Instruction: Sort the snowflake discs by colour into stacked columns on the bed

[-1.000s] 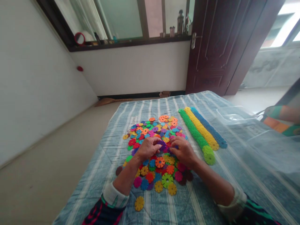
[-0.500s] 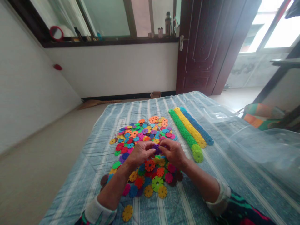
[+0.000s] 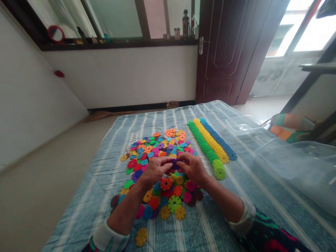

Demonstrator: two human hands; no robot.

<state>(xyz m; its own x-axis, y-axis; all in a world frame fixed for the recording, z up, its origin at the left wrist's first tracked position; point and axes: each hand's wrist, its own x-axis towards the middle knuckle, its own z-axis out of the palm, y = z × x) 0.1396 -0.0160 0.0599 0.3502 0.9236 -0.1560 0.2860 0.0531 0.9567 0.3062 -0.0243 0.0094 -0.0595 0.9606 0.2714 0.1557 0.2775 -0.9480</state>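
Note:
Purple notched discs (image 3: 175,164) are pinched between my two hands above a spread of loose discs; how many there are is hidden by the fingers. My left hand (image 3: 156,169) grips them from the left with thumb and fingertips. From the right, my right hand (image 3: 193,168) closes thumb and forefinger on the same purple pieces. Below and around the hands lie many flat flower-like discs in mixed colours, among them a lime green disc (image 3: 174,203) and an orange disc (image 3: 166,183). One yellow disc (image 3: 141,237) lies apart near my left sleeve.
Right of the pile lie three long rows of joined discs: a green row (image 3: 206,148), a yellow row (image 3: 210,140) and a blue row (image 3: 219,140). Clear plastic containers (image 3: 296,168) stand farther right on the striped bedcover (image 3: 86,196). A door (image 3: 223,52) is behind.
The whole view has shifted slightly, so everything sits a little farther left. Both hands stay together on the purple discs, with only small finger movement.

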